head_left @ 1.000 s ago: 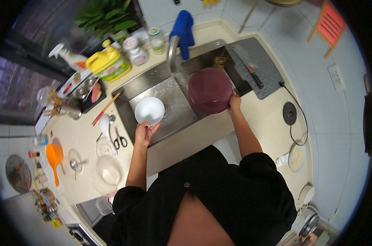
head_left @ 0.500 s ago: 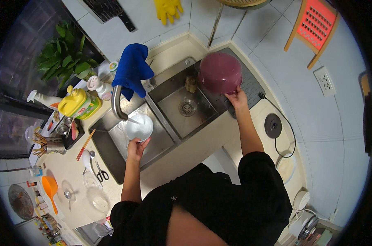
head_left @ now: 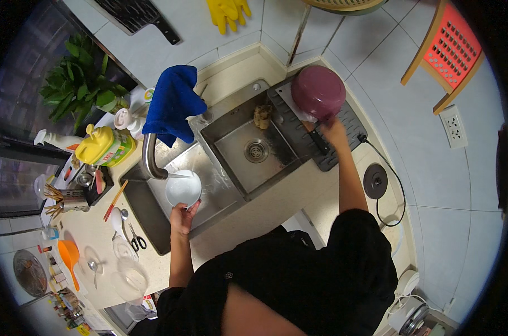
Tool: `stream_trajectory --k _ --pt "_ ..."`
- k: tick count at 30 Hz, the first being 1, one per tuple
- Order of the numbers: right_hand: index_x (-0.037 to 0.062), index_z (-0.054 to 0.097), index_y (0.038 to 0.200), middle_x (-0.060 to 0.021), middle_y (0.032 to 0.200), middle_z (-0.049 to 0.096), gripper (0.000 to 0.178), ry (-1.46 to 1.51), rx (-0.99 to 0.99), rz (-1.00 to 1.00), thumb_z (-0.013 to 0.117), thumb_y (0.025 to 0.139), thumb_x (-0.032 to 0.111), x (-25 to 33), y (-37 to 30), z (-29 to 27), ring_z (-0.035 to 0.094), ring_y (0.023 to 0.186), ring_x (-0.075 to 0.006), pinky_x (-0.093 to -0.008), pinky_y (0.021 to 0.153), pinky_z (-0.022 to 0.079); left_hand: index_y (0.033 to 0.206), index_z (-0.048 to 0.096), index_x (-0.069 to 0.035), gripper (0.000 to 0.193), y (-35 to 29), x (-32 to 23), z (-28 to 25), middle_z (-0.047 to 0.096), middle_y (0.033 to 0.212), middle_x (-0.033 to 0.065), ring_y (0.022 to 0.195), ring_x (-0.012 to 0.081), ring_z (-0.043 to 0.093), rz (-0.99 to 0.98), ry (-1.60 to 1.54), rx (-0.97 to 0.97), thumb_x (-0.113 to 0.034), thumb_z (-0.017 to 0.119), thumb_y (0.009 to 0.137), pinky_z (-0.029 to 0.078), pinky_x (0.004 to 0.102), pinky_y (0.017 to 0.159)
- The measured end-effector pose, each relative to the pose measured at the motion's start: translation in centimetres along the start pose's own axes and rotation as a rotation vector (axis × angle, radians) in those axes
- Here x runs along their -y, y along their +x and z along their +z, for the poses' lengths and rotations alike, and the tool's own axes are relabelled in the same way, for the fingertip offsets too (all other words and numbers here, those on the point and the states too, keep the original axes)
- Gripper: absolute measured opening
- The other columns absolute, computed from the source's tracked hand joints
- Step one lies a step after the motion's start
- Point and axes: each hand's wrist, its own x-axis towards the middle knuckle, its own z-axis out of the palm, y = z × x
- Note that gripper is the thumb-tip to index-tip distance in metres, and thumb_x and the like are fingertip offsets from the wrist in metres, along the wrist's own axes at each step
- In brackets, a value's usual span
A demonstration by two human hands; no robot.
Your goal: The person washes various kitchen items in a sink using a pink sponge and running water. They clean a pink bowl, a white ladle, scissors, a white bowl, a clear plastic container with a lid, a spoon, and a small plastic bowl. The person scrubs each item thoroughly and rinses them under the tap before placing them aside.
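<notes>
My left hand [head_left: 183, 217] grips the near rim of a white bowl [head_left: 183, 193] over the left sink basin [head_left: 217, 196]. Water runs into the bowl from the curved metal faucet [head_left: 148, 157]. Held at its near edge by my right hand [head_left: 335, 134], a dark pink basin [head_left: 319, 92] is above the grey drying mat [head_left: 343, 143], its rounded outside toward me. The fingers of that hand are partly hidden. Under the basin lies a knife [head_left: 319, 143] with a dark handle, its blade partly covered.
A blue cloth [head_left: 178, 103] drapes over the faucet. In the right sink [head_left: 231, 151], a brown lump [head_left: 262, 116] sits in the far corner. Scissors [head_left: 137, 241], red chopsticks [head_left: 115, 200] and a yellow detergent jug [head_left: 103, 148] stand or lie left of the sink. A corded black disc [head_left: 375, 181] lies right.
My right hand has carried the dark pink basin farther right over the mat, uncovering the knife and more of the mat. My left hand still holds the bowl under the water.
</notes>
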Motion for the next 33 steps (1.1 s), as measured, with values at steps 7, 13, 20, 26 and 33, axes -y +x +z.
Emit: stream_trajectory --k 7,13,20,26,33 --pt "-0.0038 0.042 0.110 -0.0244 0.093 0.056 0.044 -0.339 -0.003 -0.203 0.058 0.071 0.008 2.9 -6.2 3.8 0.055 0.087 -0.0410 -0.0454 0.075 0.045 0.120 0.032 0.009 0.052 1.6 0.2 -0.4 0.046 0.115 0.0243 0.099 0.0431 0.052 -0.041 -0.014 0.056 0.001 0.042 0.070 0.051 0.0430 0.083" --pt "-0.0025 0.053 0.093 -0.0065 0.063 0.052 0.019 0.769 0.395 -0.058 0.055 0.083 0.013 9.5 -8.9 -1.5 0.053 0.056 -0.0141 -0.0262 0.050 0.040 0.122 0.031 0.007 0.053 2.7 0.3 -0.6 0.045 0.115 0.0235 0.097 0.0423 0.053 -0.045 -0.028 0.065 0.002 0.041 0.071 0.052 0.0436 0.080" --pt "0.0019 0.050 0.093 -0.0009 0.060 0.046 0.017 0.966 0.302 -0.245 0.045 0.090 0.017 22.6 -5.0 -4.2 0.043 0.046 -0.0077 -0.0218 0.042 0.033 0.124 0.028 0.006 0.053 2.1 0.4 1.0 0.047 0.113 0.0229 0.094 0.0381 0.055 -0.013 0.018 0.070 0.003 0.039 0.072 0.052 0.0451 0.079" --pt "0.0017 0.047 0.098 -0.0015 0.062 0.045 0.024 1.073 0.514 -0.465 0.042 0.093 0.025 34.9 1.2 -3.6 0.041 0.046 -0.0080 -0.0222 0.043 0.034 0.124 0.030 0.007 0.052 1.8 0.5 1.6 0.051 0.109 0.0243 0.091 0.0386 0.057 -0.036 -0.035 0.078 0.004 0.038 0.073 0.053 0.0460 0.077" --pt "0.0018 0.046 0.101 -0.0016 0.064 0.046 0.027 1.160 0.617 -0.507 0.043 0.093 0.028 39.8 5.2 -2.0 0.041 0.048 -0.0078 -0.0215 0.044 0.035 0.124 0.030 0.007 0.053 0.1 0.4 3.4 0.051 0.109 0.0256 0.091 0.0389 0.058 0.021 0.010 0.038 0.003 0.039 0.072 0.053 0.0445 0.075"
